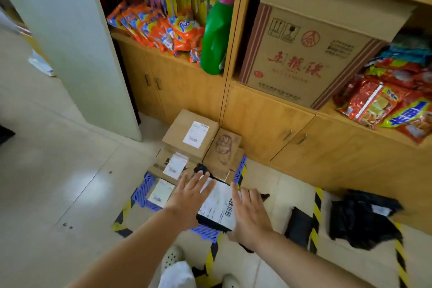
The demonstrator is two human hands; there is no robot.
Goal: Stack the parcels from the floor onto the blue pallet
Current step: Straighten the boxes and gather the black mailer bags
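1. Blue pallet (141,192): on the floor against the wooden cabinet (264,124), inside a yellow-and-black taped outline (211,257). Several cardboard boxes (190,134) are stacked on its far half.

2. Black parcel (216,208): a flat mailer with a white shipping label facing up, lying on the near right part of the pallet. Its long axis runs from near right to far left, roughly along the line of the forearms.

3. Left hand (189,194): fingers straight and spread, gripping nothing, at the parcel's left edge. Whether it presses the parcel or hovers just above it cannot be told.

4. Right hand (249,211): likewise flat and spread, holding nothing, at the parcel's right edge. Contact is equally unclear.

5. Governing relation: the parcel lies directly between the two hands, both about equally near, one on each long side.

6. Remaining work, as judged: further black parcels (360,222) lie on the floor to the right, well apart from the pallet and nearer the right hand.
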